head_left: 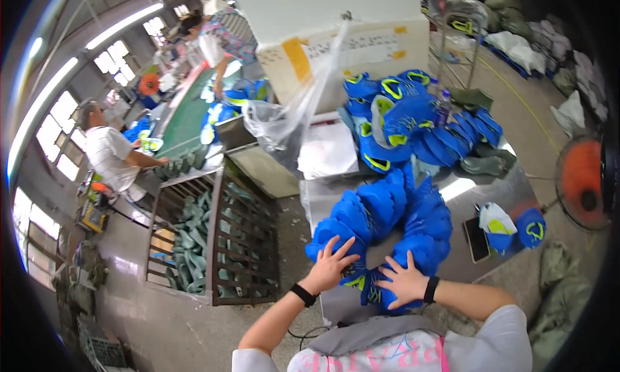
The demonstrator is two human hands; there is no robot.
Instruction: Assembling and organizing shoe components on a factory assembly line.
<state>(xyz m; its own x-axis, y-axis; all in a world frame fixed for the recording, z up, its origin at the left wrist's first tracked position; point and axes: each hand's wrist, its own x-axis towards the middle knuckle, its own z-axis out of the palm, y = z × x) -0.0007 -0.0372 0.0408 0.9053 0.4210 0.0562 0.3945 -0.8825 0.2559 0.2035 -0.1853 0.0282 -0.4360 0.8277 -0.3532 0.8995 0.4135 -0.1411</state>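
Note:
Blue shoe uppers (352,214) with yellow-green marks lie overlapped in a curved row on the metal table. A second overlapped row of blue uppers (429,220) runs along the right, and both rows come together near me. My left hand (329,267) rests on the near end of the left row, fingers spread. On the near end of the right row lies my right hand (405,283), its fingers also spread. Neither hand is closed around an upper. My palms hide parts of the uppers beneath them.
A heap of blue uppers (400,117) and white paper (328,149) lie at the table's far side. A phone (476,239) is at right, near an orange fan (581,185). Left stands a crate (216,243) of dark green shoe parts. Two other people work at a green conveyor (184,117).

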